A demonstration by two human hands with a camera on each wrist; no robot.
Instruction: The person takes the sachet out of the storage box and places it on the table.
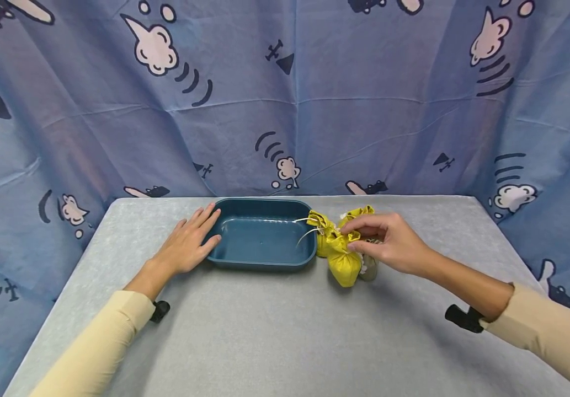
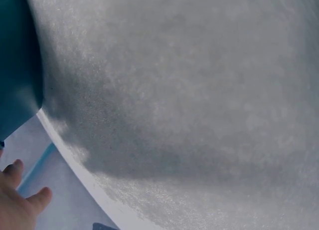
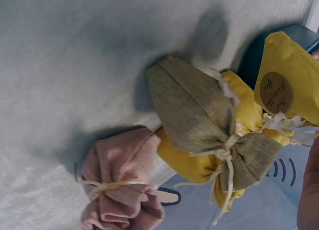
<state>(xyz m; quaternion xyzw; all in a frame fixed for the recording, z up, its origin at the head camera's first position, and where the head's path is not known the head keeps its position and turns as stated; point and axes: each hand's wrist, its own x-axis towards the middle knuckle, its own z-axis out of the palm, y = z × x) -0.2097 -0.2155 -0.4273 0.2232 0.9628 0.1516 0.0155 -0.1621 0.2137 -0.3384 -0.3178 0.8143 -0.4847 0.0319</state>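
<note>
My left hand [image 1: 185, 242] lies spread on the left rim of a dark teal plastic tub [image 1: 255, 234]. In the left wrist view only a few fingertips and the tub's side show. At the tub's right end, my right hand [image 1: 396, 242] pinches the gathered neck of a yellow drawstring pouch [image 1: 344, 269] between thumb and fingers. That pouch hangs bottom down, and the right wrist view shows a round brown label [image 3: 276, 92] on it. Behind it are more yellow pouches [image 3: 184, 162] and a grey-brown pouch [image 3: 192, 103] tied with cream cord.
A pink pouch [image 3: 119, 172], hidden in the head view, sits beside the grey-brown one. Everything stands toward the back of a table with a pale grey cover [image 1: 260, 331]. A blue patterned curtain [image 1: 364, 110] hangs behind the table's back edge.
</note>
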